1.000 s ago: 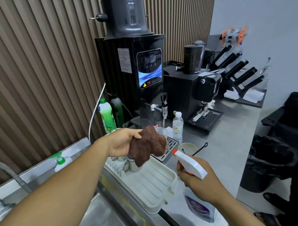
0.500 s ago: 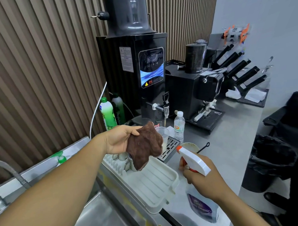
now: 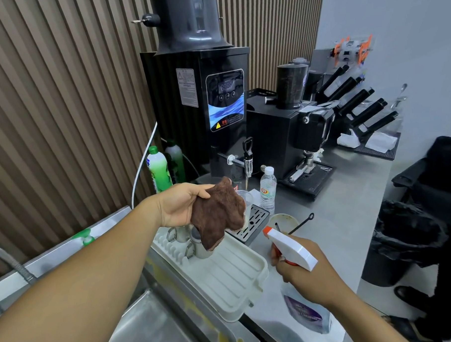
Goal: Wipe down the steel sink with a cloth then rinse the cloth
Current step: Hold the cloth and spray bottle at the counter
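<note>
My left hand (image 3: 180,205) holds a brown cloth (image 3: 217,212) up in the air above the white drying tray (image 3: 234,281). The cloth hangs loose from my fingers. My right hand (image 3: 305,273) grips a spray bottle (image 3: 291,249) with a white trigger head and orange nozzle; its clear body with a purple label (image 3: 307,313) hangs below my wrist. The nozzle points left, toward the cloth. The steel sink (image 3: 148,326) lies at the bottom left, under my left forearm, with yellowish stains along its right rim.
A flexible faucet hose (image 3: 10,263) rises at far left. Metal cups (image 3: 196,243) stand in the tray. Behind it are a black water boiler (image 3: 204,115), green detergent bottles (image 3: 158,170), a water bottle (image 3: 267,188), a drip grate (image 3: 253,221) and a coffee grinder (image 3: 290,131). A black bin (image 3: 398,243) stands right.
The cloth has opened out and hangs lower from my left hand. My right hand with the spray bottle has shifted slightly right. The view has tilted a little.
</note>
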`<control>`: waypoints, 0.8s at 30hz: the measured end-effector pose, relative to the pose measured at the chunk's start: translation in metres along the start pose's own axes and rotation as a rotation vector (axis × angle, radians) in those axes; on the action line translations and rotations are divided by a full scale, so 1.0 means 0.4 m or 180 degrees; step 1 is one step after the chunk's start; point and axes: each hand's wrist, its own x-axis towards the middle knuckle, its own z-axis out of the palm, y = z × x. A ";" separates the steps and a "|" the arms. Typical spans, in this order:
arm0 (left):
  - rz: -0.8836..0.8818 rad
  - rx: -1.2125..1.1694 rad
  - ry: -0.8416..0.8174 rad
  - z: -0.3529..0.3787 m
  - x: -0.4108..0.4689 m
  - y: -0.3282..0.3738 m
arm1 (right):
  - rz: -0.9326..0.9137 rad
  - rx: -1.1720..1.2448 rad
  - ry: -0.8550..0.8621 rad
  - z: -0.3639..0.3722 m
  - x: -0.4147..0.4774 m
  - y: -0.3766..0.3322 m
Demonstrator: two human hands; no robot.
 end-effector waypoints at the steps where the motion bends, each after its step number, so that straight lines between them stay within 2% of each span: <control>1: 0.0008 0.0015 0.0028 0.000 0.002 0.000 | -0.0007 0.0000 -0.0034 0.000 -0.002 -0.002; 10: 0.0107 0.0015 0.0129 0.000 0.005 0.007 | -0.0178 -0.0039 -0.0248 0.021 -0.007 -0.009; 24: 0.0125 0.0114 0.0123 0.008 0.005 0.012 | 0.0116 0.0024 -0.0162 0.009 -0.014 0.014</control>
